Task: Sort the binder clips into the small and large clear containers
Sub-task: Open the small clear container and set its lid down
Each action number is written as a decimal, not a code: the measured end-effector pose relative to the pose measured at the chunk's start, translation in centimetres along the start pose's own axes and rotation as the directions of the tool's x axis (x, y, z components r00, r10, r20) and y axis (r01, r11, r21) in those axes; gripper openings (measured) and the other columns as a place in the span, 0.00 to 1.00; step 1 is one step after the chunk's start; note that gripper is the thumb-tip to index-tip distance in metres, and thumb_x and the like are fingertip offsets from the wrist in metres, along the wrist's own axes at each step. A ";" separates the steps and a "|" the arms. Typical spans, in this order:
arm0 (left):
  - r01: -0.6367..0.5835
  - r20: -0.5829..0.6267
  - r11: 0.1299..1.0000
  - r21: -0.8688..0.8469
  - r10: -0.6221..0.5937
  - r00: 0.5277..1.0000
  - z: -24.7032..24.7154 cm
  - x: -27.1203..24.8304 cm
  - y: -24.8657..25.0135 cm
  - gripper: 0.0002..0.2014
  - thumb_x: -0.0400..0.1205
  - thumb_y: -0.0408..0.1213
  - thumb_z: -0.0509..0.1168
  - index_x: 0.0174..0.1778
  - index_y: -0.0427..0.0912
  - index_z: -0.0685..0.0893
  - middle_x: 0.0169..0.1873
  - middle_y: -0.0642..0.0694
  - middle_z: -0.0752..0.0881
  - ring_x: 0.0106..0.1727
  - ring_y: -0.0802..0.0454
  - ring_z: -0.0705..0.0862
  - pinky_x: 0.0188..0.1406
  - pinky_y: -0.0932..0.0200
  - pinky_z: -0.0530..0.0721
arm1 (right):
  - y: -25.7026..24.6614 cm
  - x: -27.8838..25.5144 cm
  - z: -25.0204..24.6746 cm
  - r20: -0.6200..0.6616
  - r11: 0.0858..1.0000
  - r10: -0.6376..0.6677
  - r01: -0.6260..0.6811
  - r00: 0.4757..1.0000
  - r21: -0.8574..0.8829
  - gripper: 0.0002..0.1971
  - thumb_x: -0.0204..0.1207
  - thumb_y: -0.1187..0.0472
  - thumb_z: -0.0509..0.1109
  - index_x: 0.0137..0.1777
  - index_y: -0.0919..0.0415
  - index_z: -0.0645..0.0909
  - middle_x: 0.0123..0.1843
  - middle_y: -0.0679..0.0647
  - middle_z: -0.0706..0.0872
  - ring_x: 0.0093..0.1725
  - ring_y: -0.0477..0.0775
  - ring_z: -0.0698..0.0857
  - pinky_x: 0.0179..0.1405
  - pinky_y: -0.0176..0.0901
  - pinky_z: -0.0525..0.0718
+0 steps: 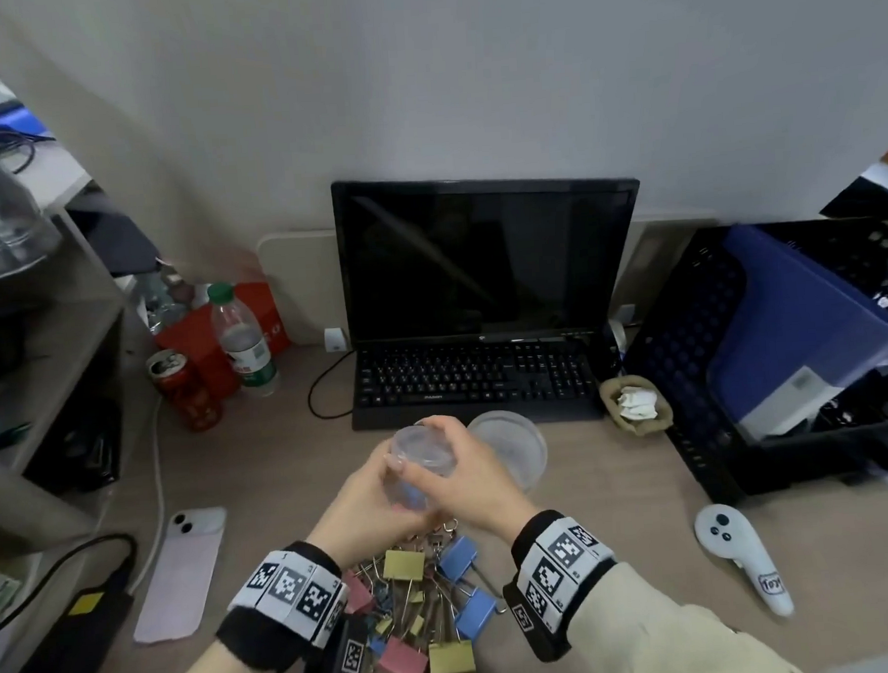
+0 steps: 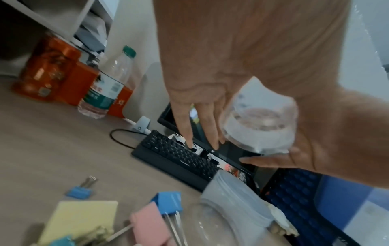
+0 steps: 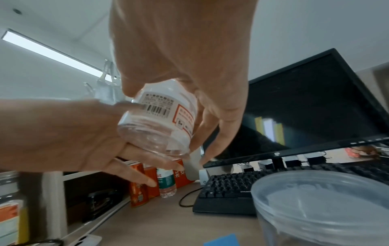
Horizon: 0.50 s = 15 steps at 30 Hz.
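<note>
Left hand (image 1: 368,499) cups the small jar (image 1: 418,463) from below while right hand (image 1: 465,482) grips its top above the clips (image 1: 425,605); a firm base hold should help the lid twist free. The large tub (image 1: 514,446) stands just right.

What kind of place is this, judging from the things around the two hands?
Most likely an office desk or workstation. A dark monitor stands against the wall with a black keyboard before it, and a black crate of blue file folders sits to the right.
</note>
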<state>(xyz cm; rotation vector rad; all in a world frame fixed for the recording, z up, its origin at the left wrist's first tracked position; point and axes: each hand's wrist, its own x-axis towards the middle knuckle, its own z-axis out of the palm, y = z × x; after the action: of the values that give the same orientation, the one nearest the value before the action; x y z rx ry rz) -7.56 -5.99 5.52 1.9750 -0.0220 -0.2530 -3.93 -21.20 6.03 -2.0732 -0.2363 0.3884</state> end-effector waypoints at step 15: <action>-0.016 0.143 0.945 0.326 -0.032 0.989 -0.3 -0.2 0.6 0.17 0.59 0.53 0.76 0.39 0.52 0.83 0.36 0.52 0.87 0.38 0.54 0.85 0.41 0.46 0.85 | -0.5 -1.5 -0.2 0.097 0.854 -0.010 0.059 0.995 -0.517 0.29 0.78 0.31 0.50 0.48 0.59 0.72 0.44 0.60 0.85 0.42 0.61 0.80 0.38 0.52 0.74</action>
<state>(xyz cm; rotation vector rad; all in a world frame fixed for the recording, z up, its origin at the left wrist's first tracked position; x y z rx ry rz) -7.63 -5.96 6.25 2.2823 -0.1602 -0.4218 -5.21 -21.62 6.79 -2.5830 -0.4770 0.4314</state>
